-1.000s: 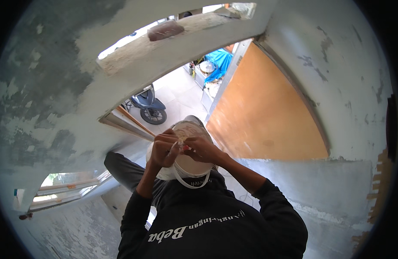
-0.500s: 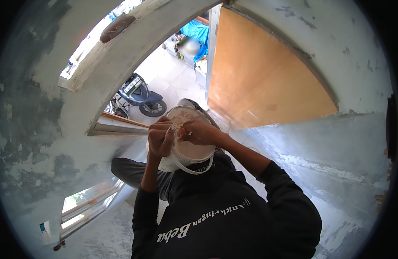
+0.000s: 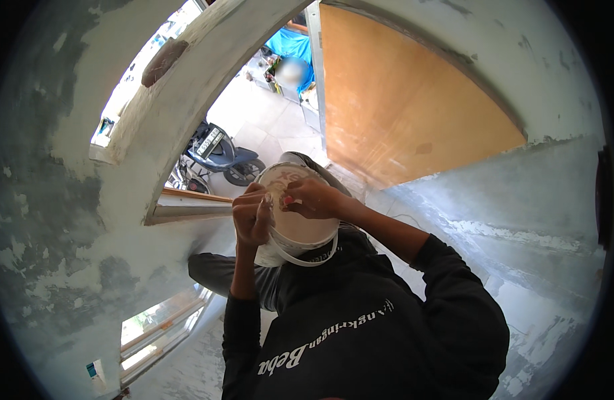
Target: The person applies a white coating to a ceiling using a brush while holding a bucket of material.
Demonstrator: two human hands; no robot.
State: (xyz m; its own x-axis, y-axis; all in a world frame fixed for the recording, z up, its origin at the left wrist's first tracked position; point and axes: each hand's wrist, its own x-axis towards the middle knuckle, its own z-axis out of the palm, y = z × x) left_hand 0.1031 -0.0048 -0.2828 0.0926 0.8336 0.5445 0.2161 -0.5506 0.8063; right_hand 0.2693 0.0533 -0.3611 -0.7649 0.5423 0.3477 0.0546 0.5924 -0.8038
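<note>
A white bucket (image 3: pixel 266 257) with a white carrying handle (image 3: pixel 310 261) sits in front of my lap, between my knees. Reddish marks show on its pale round top. Over the bucket's left side my left hand (image 3: pixel 252 219) is closed, fingers curled; what it holds is hidden. My right hand (image 3: pixel 314 199) is beside it, above the top, thumb and fingers pinched on a small red object (image 3: pixel 288 199) too small to name. A little pale material shows between the two hands, and they almost touch.
An orange-brown door (image 3: pixel 414 100) stands open ahead on the right. Through the doorway are a parked motorbike (image 3: pixel 220 150) and a blue tarp (image 3: pixel 290 45). Patchy grey plastered walls (image 3: pixel 54 200) close in on both sides. A window (image 3: pixel 160 327) is low on the left.
The view has shifted slightly, so the surroundings and my body sit differently in it. Both hands stay closed over the bucket, with the red object still in my right fingers.
</note>
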